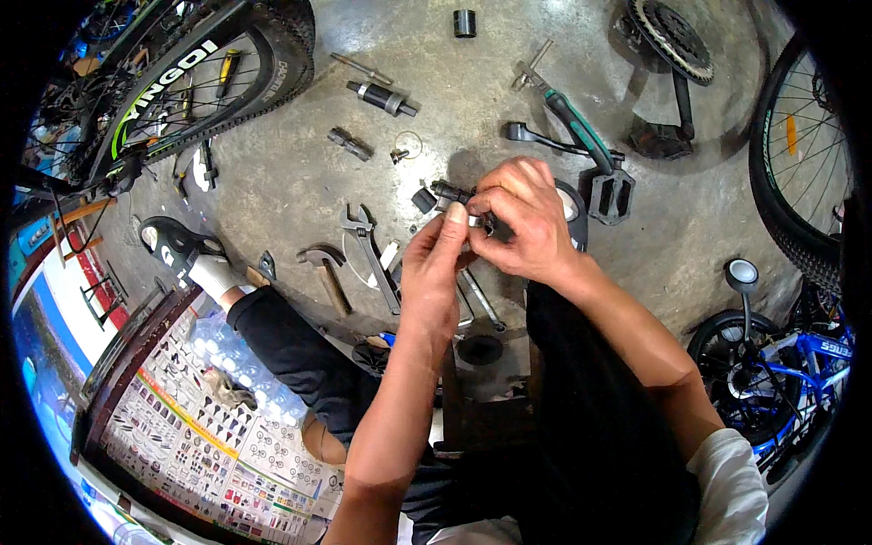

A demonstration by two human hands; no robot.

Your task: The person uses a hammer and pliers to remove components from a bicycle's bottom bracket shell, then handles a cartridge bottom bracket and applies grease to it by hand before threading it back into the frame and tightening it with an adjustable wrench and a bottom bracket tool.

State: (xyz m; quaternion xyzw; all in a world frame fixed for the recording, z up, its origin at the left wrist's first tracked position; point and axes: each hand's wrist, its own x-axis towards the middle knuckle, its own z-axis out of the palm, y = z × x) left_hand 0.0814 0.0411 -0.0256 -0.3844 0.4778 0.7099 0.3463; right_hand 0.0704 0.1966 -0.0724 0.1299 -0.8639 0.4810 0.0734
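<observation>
My left hand [438,257] and my right hand [525,216] meet over the middle of the floor. Both sets of fingers are closed around a small dark metal part [451,191]; its exact kind is mostly hidden by the fingers. Right beside it shows a short dark cylinder [423,200], and I cannot tell whether it touches the held part. Beyond my hands lie a ring with a small metal piece [400,155], a dark ridged metal fitting [350,143] and a bottom bracket cartridge [381,98]. A crank arm with a pedal [611,195] rests beyond my right hand.
An adjustable wrench [368,254] and a hammer [324,274] lie left of my hands. A green-handled tool [578,129], a socket [464,24] and a chainring crankset [674,45] are farther off. Bike wheels stand at left [289,64] and right [772,182]; a blue bicycle [808,359] is lower right.
</observation>
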